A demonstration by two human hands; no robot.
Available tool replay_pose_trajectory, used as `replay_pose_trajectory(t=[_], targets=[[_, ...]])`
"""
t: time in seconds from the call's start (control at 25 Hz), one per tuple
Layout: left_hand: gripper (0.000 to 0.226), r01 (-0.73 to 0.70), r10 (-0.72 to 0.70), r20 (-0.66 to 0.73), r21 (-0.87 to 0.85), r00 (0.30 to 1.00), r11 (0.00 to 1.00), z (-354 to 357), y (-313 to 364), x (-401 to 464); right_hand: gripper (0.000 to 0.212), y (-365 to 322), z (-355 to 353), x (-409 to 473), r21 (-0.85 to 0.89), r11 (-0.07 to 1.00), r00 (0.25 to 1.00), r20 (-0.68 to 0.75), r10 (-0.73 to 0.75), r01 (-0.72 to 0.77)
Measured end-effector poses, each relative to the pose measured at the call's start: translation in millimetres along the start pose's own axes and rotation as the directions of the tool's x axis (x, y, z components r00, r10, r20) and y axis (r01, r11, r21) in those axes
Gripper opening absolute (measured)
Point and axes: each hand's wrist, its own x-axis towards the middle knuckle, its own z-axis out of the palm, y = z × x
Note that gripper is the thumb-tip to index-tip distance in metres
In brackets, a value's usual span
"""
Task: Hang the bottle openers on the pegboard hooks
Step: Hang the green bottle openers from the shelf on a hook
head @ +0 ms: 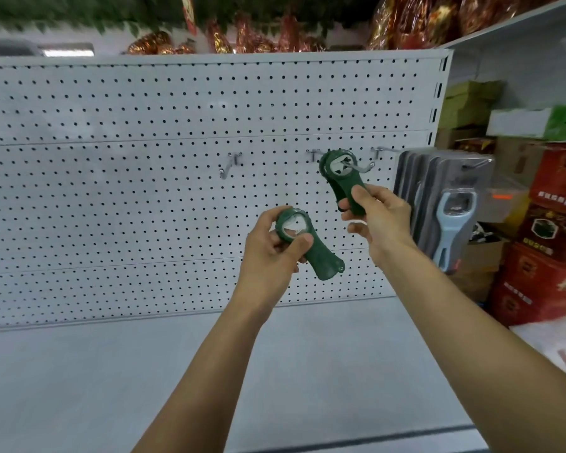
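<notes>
Head view looks down two bare forearms at a white perforated metal pegboard [144, 197] that forms the back wall of a store shelf. The right hand [378, 220] is raised toward the board with its grip closed around the lower handle of a dark green plastic bottle opener with a round metal-lined head [340, 178], thumb pressed on the front of the handle and fingers wrapped behind. That opener stands nearly upright, head up, and the middle silver wire hook [360, 167] passes through the opening in its head, the hook's upturned tip showing just to the right of the opener. The left hand [272, 253] sits lower and to the left, its grip pinched shut on the round head of a second dark green plastic bottle opener [311, 246], thumb across the lower edge of the metal ring; its handle slants down to the right, free of the hand and away from the board. An empty silver wire hook [229, 165] sticks out of the pegboard further left, well apart from both openers. At the board's right edge a third hook carries a stack of grey blister packs holding pale blue openers [451, 204]. Red printed cardboard boxes [549, 230] are stacked to the right of them. A pale grey shelf board [111, 371] lies below the pegboard, beneath the arms.
</notes>
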Motion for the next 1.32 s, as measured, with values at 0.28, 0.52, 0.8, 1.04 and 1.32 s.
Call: replay_pose_trajectory(t=[0.28, 0.52, 0.8, 1.04, 1.32], targets=[[0.034, 0.005, -0.005, -0.052, 0.004, 0.999, 1.0, 9, 2, -4, 0.02, 6, -4, 9, -0.023, 0.998, 0.996, 0.066, 0.066, -0.065], [0.034, -0.017, 0.019, -0.087, 0.022, 0.996, 1.0, 17, 2, -7, 0.038, 12, -19, -29, -0.297, 0.94, 0.971, 0.112, 0.212, -0.17], [0.038, -0.111, 0.116, -0.086, 0.063, 0.99, 0.992, 37, 1, -11, 0.005, 12, -38, -73, -0.232, 0.944, 0.933, 0.324, -0.155, 0.237], [0.042, -0.149, 0.15, 0.025, 0.329, 0.988, 0.932, 42, -14, -28, 0.011, -11, -44, -58, -0.048, 0.92, 0.909, 0.183, -0.375, 0.389], [0.039, -0.087, 0.099, -0.008, 0.406, 0.995, 0.91, 31, -30, -38, 0.007, -1, -35, -33, -0.104, 0.955, 0.952, 0.162, -0.26, 0.278]])
